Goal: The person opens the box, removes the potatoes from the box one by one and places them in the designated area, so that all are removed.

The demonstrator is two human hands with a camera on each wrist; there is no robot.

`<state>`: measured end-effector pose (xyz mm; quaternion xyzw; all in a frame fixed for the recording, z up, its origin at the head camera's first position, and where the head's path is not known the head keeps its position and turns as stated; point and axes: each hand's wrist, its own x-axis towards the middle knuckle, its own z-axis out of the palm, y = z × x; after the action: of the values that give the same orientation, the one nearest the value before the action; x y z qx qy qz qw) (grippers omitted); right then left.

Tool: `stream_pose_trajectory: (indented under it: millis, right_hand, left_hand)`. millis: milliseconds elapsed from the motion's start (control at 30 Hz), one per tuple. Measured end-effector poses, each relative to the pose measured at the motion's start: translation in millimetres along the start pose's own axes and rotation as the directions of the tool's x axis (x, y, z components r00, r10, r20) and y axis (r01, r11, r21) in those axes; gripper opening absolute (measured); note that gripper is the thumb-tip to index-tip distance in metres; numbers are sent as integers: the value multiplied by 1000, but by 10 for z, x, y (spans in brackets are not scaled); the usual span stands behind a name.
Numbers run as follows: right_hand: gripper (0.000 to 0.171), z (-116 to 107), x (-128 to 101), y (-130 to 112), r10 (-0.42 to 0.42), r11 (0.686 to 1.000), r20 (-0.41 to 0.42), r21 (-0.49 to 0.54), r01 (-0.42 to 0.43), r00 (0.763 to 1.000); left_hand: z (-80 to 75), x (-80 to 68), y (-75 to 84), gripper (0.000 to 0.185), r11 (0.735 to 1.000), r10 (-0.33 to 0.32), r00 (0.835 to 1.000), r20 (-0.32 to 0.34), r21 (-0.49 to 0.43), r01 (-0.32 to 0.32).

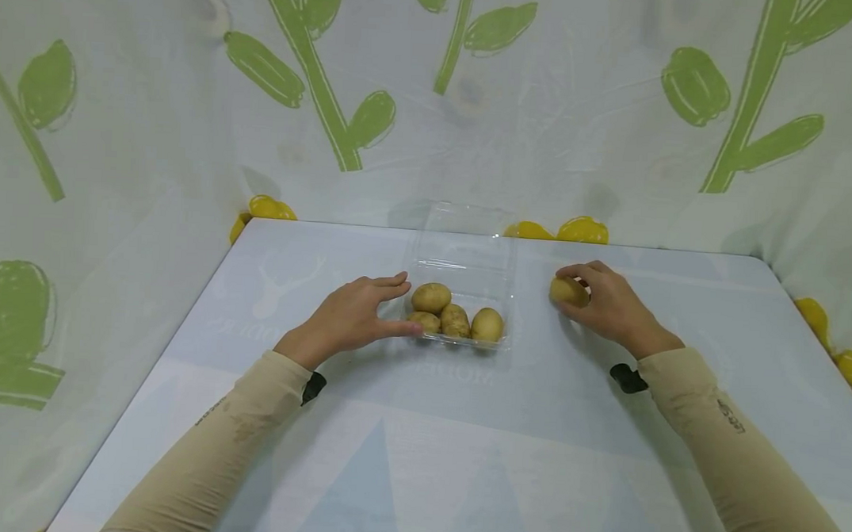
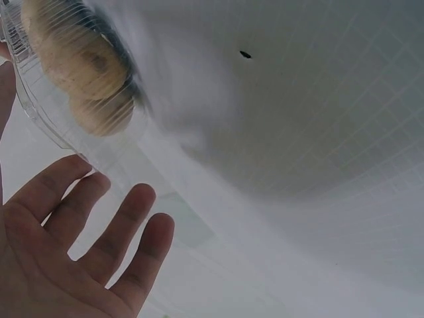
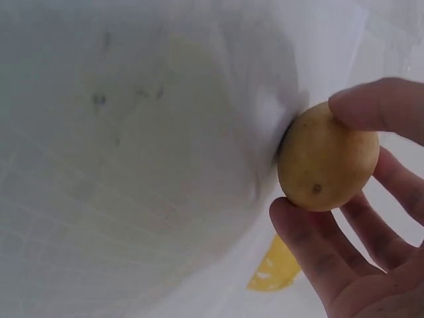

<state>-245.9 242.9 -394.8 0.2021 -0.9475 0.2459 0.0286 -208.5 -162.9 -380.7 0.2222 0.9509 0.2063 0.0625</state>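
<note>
A clear plastic clamshell box (image 1: 458, 343) stands on the table with its lid (image 1: 466, 236) raised at the back. Several potatoes (image 1: 487, 324) lie inside it. My left hand (image 1: 348, 314) is at the box's left side, its thumb at the front corner and its fingers spread and nearly straight; in the left wrist view the fingertips (image 2: 141, 193) show beside the clear wall. To the right of the box, my right hand (image 1: 613, 306) pinches a single potato (image 3: 328, 159) between thumb and fingers. That potato is low, close to the tabletop; whether it touches is unclear.
The pale table (image 1: 425, 456) has printed triangles. Behind it hangs a white curtain (image 1: 583, 106) with green plant prints, and yellow printed shapes (image 1: 582, 229) show along the table's back edge.
</note>
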Motion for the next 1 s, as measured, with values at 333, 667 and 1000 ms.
stream_pose_trajectory:
  millis: [333, 667, 1000]
  right_hand:
    - [45, -13, -45, -46, -30, 1000, 21, -1, 30, 999]
    - [45, -20, -59, -57, -30, 1000, 23, -3, 30, 999]
    - [47, -74, -45, -99, -33, 999, 16, -7, 34, 999]
  left_hand:
    - [-12, -2, 14, 87, 1000, 12, 1000, -9, 3, -12]
    - [-5, -3, 11, 88, 1000, 15, 1000, 0, 7, -15]
    - [-12, -1, 10, 88, 1000, 5, 1000, -1, 7, -5]
